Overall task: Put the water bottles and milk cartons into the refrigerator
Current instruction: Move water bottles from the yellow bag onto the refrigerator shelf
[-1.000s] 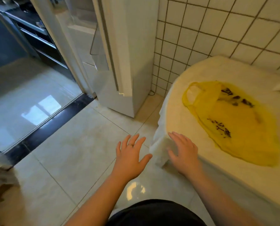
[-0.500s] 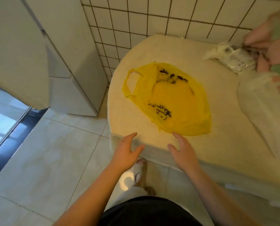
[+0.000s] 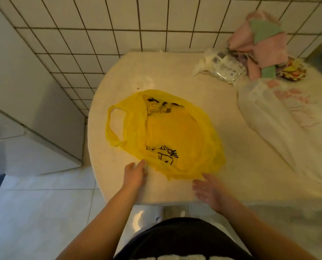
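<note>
Just beyond both hands a yellow plastic bag (image 3: 175, 132) with black print lies flattened on the pale tabletop (image 3: 222, 102). Its handle loop lies beyond the left hand and a little to its left. Farther off, beyond and to the right of the right hand, a white bag with pink print (image 3: 288, 117) sprawls along the tabletop. Past it, against the tiled wall, sit a clear printed plastic packet (image 3: 226, 68), a heap of pink and green cloths (image 3: 263, 40) and a small colourful item (image 3: 293, 70) too blurred to name. Whether the packet is a water bottle cannot be told.

The white refrigerator (image 3: 34, 132) stands on the floor well to the left of the left hand, beside the tabletop's rounded end.

The left hand (image 3: 135, 175) is released, with fingers straight and together and fingertips at the bag's near edge, touching it or very nearly. The right hand (image 3: 209, 190) is released too, palm turned inward and fingers loosely spread, just short of the bag and holding nothing.
</note>
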The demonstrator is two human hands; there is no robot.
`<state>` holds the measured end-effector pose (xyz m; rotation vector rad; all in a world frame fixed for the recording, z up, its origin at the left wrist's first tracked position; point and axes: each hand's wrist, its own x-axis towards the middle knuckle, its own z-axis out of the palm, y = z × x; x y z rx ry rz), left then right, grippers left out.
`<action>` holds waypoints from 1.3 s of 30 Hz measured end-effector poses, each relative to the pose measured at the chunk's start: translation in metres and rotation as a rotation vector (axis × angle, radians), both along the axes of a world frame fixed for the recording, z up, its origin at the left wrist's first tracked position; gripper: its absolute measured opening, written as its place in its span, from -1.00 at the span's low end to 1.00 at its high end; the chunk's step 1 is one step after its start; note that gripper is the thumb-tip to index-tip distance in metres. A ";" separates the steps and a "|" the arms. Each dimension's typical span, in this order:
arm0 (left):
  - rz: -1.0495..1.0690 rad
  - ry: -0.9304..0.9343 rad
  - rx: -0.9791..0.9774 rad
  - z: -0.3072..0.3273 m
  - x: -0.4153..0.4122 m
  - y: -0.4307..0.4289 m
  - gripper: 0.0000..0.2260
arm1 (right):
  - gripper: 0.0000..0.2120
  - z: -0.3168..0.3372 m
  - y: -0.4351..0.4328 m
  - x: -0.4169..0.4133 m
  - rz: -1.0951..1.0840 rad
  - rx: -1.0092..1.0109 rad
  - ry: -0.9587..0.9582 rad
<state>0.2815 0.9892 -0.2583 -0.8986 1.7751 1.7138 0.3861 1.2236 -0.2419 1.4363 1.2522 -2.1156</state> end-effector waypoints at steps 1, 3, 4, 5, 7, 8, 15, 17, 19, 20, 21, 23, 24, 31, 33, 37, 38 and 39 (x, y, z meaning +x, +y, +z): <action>0.032 -0.005 0.027 0.001 -0.006 0.001 -0.49 | -0.69 -0.001 0.001 -0.002 -0.043 -0.035 0.017; 0.086 -0.025 0.095 0.002 -0.014 0.004 -0.52 | -0.76 0.003 0.002 -0.010 -0.085 -0.060 0.008; 0.107 -0.038 0.135 0.002 -0.018 0.004 -0.51 | -0.77 0.004 0.003 -0.014 -0.089 -0.051 0.002; 0.114 -0.050 0.169 0.001 -0.021 0.005 -0.48 | -0.74 0.002 0.002 -0.020 -0.112 -0.061 0.018; 0.099 -0.055 0.222 0.000 -0.027 0.006 -0.46 | -0.72 -0.001 0.002 -0.031 -0.193 -0.079 0.044; 0.093 -0.054 0.241 -0.001 -0.031 0.006 -0.47 | -0.73 -0.002 0.003 -0.037 -0.228 -0.075 0.035; 0.094 -0.050 0.269 -0.004 -0.068 0.012 -0.54 | -0.76 -0.004 0.016 -0.081 -0.248 -0.136 0.047; 0.080 -0.045 0.269 -0.002 -0.080 0.015 -0.63 | -0.73 -0.003 0.020 -0.100 -0.237 -0.114 0.057; 0.069 -0.038 0.267 -0.002 -0.095 0.020 -0.69 | -0.73 0.000 0.024 -0.123 -0.220 -0.107 0.065; 0.064 -0.034 0.262 -0.001 -0.105 0.022 -0.70 | -0.71 0.002 0.027 -0.135 -0.211 -0.103 0.072; 0.060 -0.032 0.257 -0.002 -0.115 0.025 -0.71 | -0.69 0.004 0.030 -0.148 -0.209 -0.110 0.085; 0.061 -0.030 0.245 -0.005 -0.137 0.031 -0.70 | -0.68 0.008 0.038 -0.175 -0.190 -0.100 0.100; 0.063 -0.030 0.242 -0.005 -0.148 0.034 -0.70 | -0.68 0.009 0.041 -0.189 -0.177 -0.086 0.106; 0.110 -0.004 0.275 -0.011 -0.243 0.061 -0.69 | -0.84 0.012 0.068 -0.296 -0.104 -0.062 0.178; 0.125 0.019 0.289 -0.012 -0.273 0.069 -0.70 | -0.87 0.009 0.076 -0.329 -0.086 -0.067 0.194; 0.146 0.056 0.278 -0.021 -0.336 0.078 -0.67 | -0.79 -0.002 0.090 -0.391 -0.070 -0.101 0.224; 0.149 0.058 0.275 -0.024 -0.351 0.080 -0.66 | -0.75 -0.005 0.092 -0.406 -0.070 -0.100 0.230; 0.154 0.059 0.274 -0.026 -0.365 0.082 -0.65 | -0.70 -0.006 0.094 -0.419 -0.069 -0.098 0.236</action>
